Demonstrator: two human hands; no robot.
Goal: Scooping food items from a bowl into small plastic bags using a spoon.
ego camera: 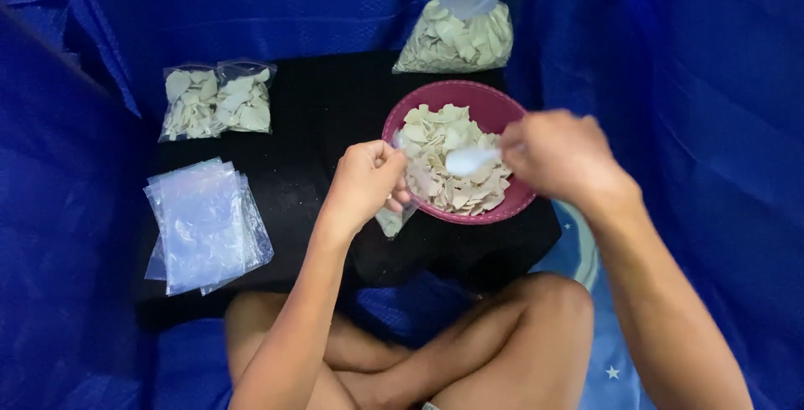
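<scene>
Over the maroon bowl [494,107] heaped with pale chips [444,167], we scoop with a white spoon [471,159], our right hand [557,154] closed around its handle. Our left hand [367,182], fingers curled shut, pinches a small clear bag [392,219] beside the rim, seemingly so the chips drop in. On the black mat [327,117] lie two filled packets [218,100], a stack of empty bags [205,226] and, behind, a large supply bag [456,37].
</scene>
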